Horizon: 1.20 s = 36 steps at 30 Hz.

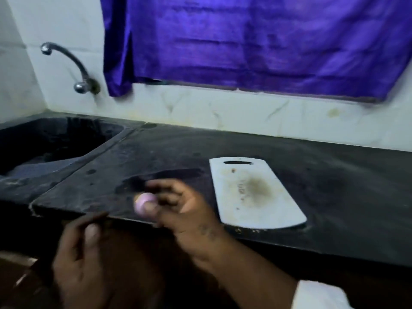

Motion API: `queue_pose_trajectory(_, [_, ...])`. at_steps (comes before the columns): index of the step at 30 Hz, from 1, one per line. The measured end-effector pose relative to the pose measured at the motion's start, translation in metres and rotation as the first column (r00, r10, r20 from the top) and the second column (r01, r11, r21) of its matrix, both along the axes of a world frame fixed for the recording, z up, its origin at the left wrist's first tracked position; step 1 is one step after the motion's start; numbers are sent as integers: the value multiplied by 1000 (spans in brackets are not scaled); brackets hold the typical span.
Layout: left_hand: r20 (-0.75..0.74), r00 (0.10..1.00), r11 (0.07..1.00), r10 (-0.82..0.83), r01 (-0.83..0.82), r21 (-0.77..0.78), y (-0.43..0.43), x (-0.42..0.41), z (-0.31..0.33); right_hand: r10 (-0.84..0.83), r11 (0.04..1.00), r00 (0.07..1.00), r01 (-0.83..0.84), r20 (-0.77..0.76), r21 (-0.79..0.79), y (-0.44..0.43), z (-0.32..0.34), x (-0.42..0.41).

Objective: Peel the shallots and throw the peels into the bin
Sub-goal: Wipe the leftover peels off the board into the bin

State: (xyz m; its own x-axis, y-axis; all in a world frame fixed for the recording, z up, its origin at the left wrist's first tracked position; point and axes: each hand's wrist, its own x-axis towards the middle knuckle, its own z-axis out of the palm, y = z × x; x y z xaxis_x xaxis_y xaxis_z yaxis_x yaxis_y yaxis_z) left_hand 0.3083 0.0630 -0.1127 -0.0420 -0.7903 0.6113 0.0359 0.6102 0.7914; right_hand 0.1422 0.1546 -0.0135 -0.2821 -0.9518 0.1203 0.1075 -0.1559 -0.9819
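- Shallot [144, 202]: one, pale pink, skin off on the side that shows. It is held over the near edge of the counter [334, 197], left of the board [256, 192].
- Right hand [187, 210]: thumb and fingertips pinch the shallot. White sleeve [318, 295] at the near right corner.
- Left hand [78, 264]: near left, below the counter edge and apart from the shallot. It is blurred, so I cannot tell whether its fingers grasp anything.
- Counter: dark stone, with wet patches near the middle.
- Board: white, stained brown at the centre. It lies flat on the counter with its handle slot at the far end.
- Sink [55, 139]: dark, set into the counter at far left.
- Tap [71, 63]: metal, on the wall [223, 112] above the sink.
- Curtain [256, 41]: purple, hanging on the far wall.
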Motion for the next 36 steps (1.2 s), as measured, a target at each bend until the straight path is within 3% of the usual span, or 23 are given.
queue_pose_trajectory(3, [125, 984, 986, -131, 142, -89, 27, -82, 52, -253, 968, 961, 250, -114, -40, 33, 18, -82])
queue_pose_trajectory(7, [346, 876, 933, -336, 359, -2, 15, -172, 78, -442, 892, 864, 451, -242, -23, 48, 22, -182])
queue_pose_trajectory(11, [708, 599, 905, -374, 402, 138, -17, -262, 90, -520, 850, 843, 527, -139, 16, 40, -5, -232])
queue_pose_trajectory(14, [828, 393, 877, -401, 425, 223, -31, -301, 88, -580, 813, 811, 582, -76, 11, 32, -21, -241])
queue_pose_trajectory(17, [929, 205, 864, -309, 468, 185, -22, -311, 86, -602, 798, 796, 603, -62, 1, 28, -25, -245])
queue_pose_trajectory(22, [947, 142, 805, -290, 571, 160, 4, -287, 79, -622, 781, 779, 624, -81, 4, 21, -30, -248])
queue_pose_trajectory(25, [942, 148, 780, -301, 607, 154, 25, -262, 79, -626, 776, 772, 631, -109, 10, 19, -31, -247])
queue_pose_trajectory(29, [969, 164, 750, -183, 660, 29, 44, -231, 78, -636, 766, 762, 642, -118, 16, 21, -28, -244])
queue_pose_trajectory(33, [970, 223, 777, -100, 626, -64, 54, -213, 76, -650, 751, 745, 660, -150, 24, 22, -26, -241])
queue_pose_trajectory(36, [979, 203, 803, 13, 582, -131, 66, -204, 77, -647, 751, 744, 659, -168, 24, 23, -25, -239])
